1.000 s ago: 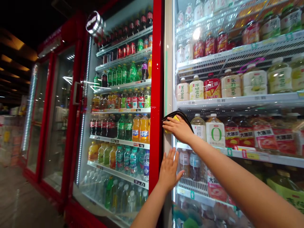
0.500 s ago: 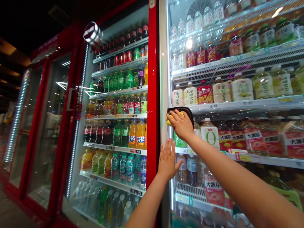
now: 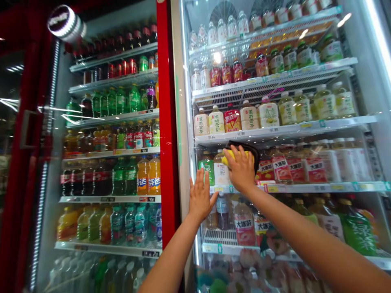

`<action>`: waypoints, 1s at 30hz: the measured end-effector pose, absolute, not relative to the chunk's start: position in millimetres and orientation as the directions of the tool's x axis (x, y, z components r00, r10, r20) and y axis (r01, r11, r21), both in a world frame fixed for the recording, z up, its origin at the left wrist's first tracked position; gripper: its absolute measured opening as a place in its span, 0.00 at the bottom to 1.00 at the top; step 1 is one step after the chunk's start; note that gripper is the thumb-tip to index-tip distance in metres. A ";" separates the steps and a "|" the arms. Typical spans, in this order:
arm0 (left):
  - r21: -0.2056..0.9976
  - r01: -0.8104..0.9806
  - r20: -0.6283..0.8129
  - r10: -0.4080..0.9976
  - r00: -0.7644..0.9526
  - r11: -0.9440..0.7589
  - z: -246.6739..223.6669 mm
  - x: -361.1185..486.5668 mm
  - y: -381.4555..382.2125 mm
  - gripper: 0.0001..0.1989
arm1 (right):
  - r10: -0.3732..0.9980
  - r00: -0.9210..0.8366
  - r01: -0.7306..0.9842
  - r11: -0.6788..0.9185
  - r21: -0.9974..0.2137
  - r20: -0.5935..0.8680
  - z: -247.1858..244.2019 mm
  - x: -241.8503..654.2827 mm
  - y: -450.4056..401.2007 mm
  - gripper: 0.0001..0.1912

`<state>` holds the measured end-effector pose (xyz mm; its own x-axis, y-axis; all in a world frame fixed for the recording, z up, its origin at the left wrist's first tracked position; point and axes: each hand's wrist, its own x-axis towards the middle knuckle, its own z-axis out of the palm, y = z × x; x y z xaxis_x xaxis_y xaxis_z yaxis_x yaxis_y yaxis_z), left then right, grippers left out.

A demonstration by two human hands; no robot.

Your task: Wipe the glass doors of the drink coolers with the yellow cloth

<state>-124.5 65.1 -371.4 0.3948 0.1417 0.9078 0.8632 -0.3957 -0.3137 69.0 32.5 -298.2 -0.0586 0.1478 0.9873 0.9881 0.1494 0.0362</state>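
Observation:
My right hand [image 3: 243, 169] lies spread over a yellow cloth [image 3: 227, 158] with a dark edge, pressing it to the glass door of the right fridge, in front of the bottle shelf. Lower and to the left, my left hand [image 3: 200, 197] is raised with its fingers stretched out and nothing in it, at the glass near the door's left edge. Behind the glass between the hands are a green-labelled bottle [image 3: 205, 165] and a white-labelled bottle [image 3: 220, 173].
A red-framed fridge [image 3: 169, 122] full of drinks stands on the left, with a round bottle-cap sign [image 3: 62, 22] at its top. Another dark door with a handle [image 3: 27, 129] is at the far left. Bottles fill several shelves on the right.
The view has turned to the right. My right hand and the cloth have moved right across the glass, away from the door's left edge. My left hand has shifted from the frame side onto the glass.

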 end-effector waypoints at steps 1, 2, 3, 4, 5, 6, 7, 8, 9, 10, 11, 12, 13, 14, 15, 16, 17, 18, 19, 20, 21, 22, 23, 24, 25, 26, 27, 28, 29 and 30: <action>-0.319 0.855 0.906 0.135 0.402 -0.408 -369.8 -119.5 64.9 0.46 | 0.163 -0.105 0.984 0.157 0.079 0.981 -307.2 70.3 30.8 0.32; -0.328 0.846 0.903 0.125 0.412 -0.420 -368.1 -114.2 64.8 0.46 | 0.183 -0.166 0.976 0.168 0.135 0.969 -311.1 71.7 29.4 0.31; -0.339 0.837 0.899 0.114 0.423 -0.429 -366.4 -108.7 64.9 0.46 | 0.203 -0.223 0.966 0.180 0.188 0.954 -309.6 74.1 28.2 0.31; -0.350 0.829 0.896 0.101 0.432 -0.436 -364.6 -103.1 65.1 0.46 | 0.217 -0.260 0.957 0.189 0.221 0.941 -303.1 78.4 27.1 0.31; -0.359 0.823 0.895 0.089 0.438 -0.440 -362.8 -97.4 65.3 0.46 | 0.224 -0.268 0.955 0.190 0.228 0.937 -293.5 85.1 26.2 0.31; -0.366 0.818 0.894 0.077 0.442 -0.443 -361.1 -91.9 65.5 0.46 | 0.224 -0.250 0.960 0.183 0.211 0.942 -283.1 94.0 25.1 0.32; -0.373 0.814 0.892 0.067 0.446 -0.445 -359.7 -86.6 65.5 0.46 | 0.217 -0.207 0.970 0.171 0.172 0.954 -274.4 104.6 23.9 0.33; -0.380 0.810 0.891 0.059 0.451 -0.447 -358.5 -81.7 65.3 0.45 | 0.202 -0.141 0.982 0.152 0.111 0.969 -269.2 115.8 22.4 0.34; -0.387 0.806 0.888 0.054 0.457 -0.449 -357.8 -77.0 64.9 0.45 | 0.181 -0.056 0.991 0.126 0.033 0.982 -268.7 126.5 20.7 0.36; -0.391 0.803 0.886 0.051 0.460 -0.450 -357.5 -72.4 64.4 0.45 | 0.159 0.032 0.994 0.097 -0.048 0.987 -272.7 135.7 18.9 0.37; -0.393 0.800 0.885 0.048 0.463 -0.452 -357.5 -67.8 63.8 0.45 | 0.144 0.103 0.991 0.070 -0.114 0.984 -280.2 142.7 16.9 0.37; -0.395 0.797 0.884 0.046 0.464 -0.456 -357.6 -62.9 63.2 0.44 | 0.143 0.136 0.988 0.049 -0.145 0.980 -289.2 147.5 15.1 0.37; -0.397 0.794 0.883 0.042 0.467 -0.461 -357.6 -57.6 62.5 0.44 | 0.159 0.127 0.990 0.037 -0.135 0.979 -297.3 150.7 13.2 0.36; -0.401 0.789 0.882 0.038 0.470 -0.465 -357.3 -51.6 61.9 0.44 | 0.188 0.078 0.995 0.039 -0.087 0.979 -302.4 153.2 11.5 0.34; -0.406 0.786 0.880 0.033 0.474 -0.467 -356.5 -44.9 61.3 0.43 | 0.222 0.002 0.998 0.054 -0.014 0.975 -303.3 156.3 10.0 0.33; -0.409 0.782 0.879 0.027 0.476 -0.469 -355.1 -37.7 60.5 0.43 | 0.248 -0.077 0.995 0.077 0.059 0.966 -299.6 161.0 8.5 0.33; -0.412 0.780 0.878 0.022 0.478 -0.471 -353.4 -30.0 59.7 0.43 | 0.259 -0.133 0.989 0.096 0.111 0.957 -291.9 168.3 7.0 0.32; -0.414 0.778 0.878 0.017 0.478 -0.473 -351.3 -22.2 58.8 0.42 | 0.254 -0.155 0.986 0.106 0.132 0.955 -281.8 178.5 5.5 0.33; -0.417 0.774 0.877 0.012 0.480 -0.477 -349.3 -14.5 57.8 0.42 | 0.235 -0.143 0.987 0.104 0.121 0.961 -271.5 191.3 3.9 0.34; -0.421 0.768 0.875 0.008 0.484 -0.482 -347.6 -7.0 56.6 0.42 | 0.205 -0.103 0.992 0.094 0.085 0.973 -263.3 205.8 2.1 0.35; -0.425 0.762 0.872 0.005 0.489 -0.489 -346.4 0.0 55.5 0.42 | 0.167 -0.041 0.997 0.078 0.028 0.985 -258.7 220.9 0.1 0.35; -0.426 0.757 0.870 0.003 0.492 -0.495 -345.9 6.4 54.4 0.41 | 0.123 0.034 0.997 0.060 -0.041 0.992 -258.8 235.0 -2.1 0.35; -0.425 0.755 0.871 0.002 0.491 -0.500 -346.2 12.2 53.5 0.41 | 0.083 0.109 0.993 0.043 -0.112 0.991 -263.4 246.7 -4.3 0.35; -0.420 0.756 0.874 0.000 0.485 -0.502 -347.1 17.4 52.7 0.41 | 0.055 0.170 0.985 0.027 -0.172 0.984 -271.4 255.2 -6.4 0.34; -0.413 0.759 0.879 -0.003 0.477 -0.503 -348.3 22.0 52.1 0.41 | 0.048 0.206 0.978 0.009 -0.206 0.977 -281.0 260.3 -8.3 0.34; -0.406 0.765 0.885 -0.007 0.465 -0.501 -349.6 26.1 51.6 0.42 | 0.065 0.208 0.978 -0.009 -0.208 0.976 -289.9 262.4 -10.2 0.34; -0.400 0.770 0.891 -0.013 0.454 -0.498 -350.6 29.9 51.1 0.42 | 0.103 0.178 0.984 -0.024 -0.177 0.979 -296.4 262.5 -11.9 0.34; -0.396 0.773 0.895 -0.021 0.445 -0.496 -351.0 33.3 50.6 0.42 | 0.150 0.125 0.992 -0.031 -0.122 0.981 -299.0 262.2 -13.5 0.34; -0.395 0.773 0.898 -0.030 0.440 -0.497 -350.8 36.6 50.1 0.42 | 0.194 0.061 0.998 -0.027 -0.057 0.979 -297.4 262.8 -15.2 0.34; -0.396 0.770 0.898 -0.038 0.438 -0.500 -350.0 39.7 49.4 0.42 | 0.221 0.003 1.000 -0.014 0.000 0.975 -292.1 265.7 -16.8 0.34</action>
